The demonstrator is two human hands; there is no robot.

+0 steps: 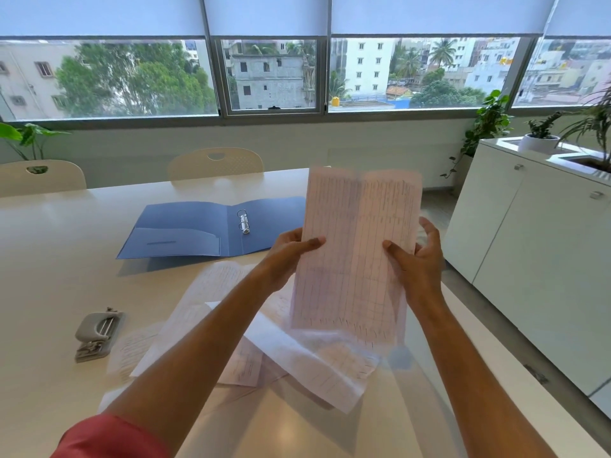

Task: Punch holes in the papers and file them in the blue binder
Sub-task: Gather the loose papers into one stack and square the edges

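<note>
I hold a lined, handwritten sheet of paper (357, 246) upright above the table, blurred by motion. My left hand (287, 256) pinches its left edge and my right hand (418, 259) grips its right edge. Beneath it a loose pile of papers (264, 352) is scattered on the white table (49, 259). The blue binder (198, 229) lies open and flat further back, its metal rings (244, 221) at the spine. A grey hole punch (97, 333) rests on the table at the left.
Two cream chairs (215, 163) stand behind the table. A white cabinet (535, 246) with potted plants (542, 137) runs along the right, with a floor gap between it and the table. Windows span the back wall.
</note>
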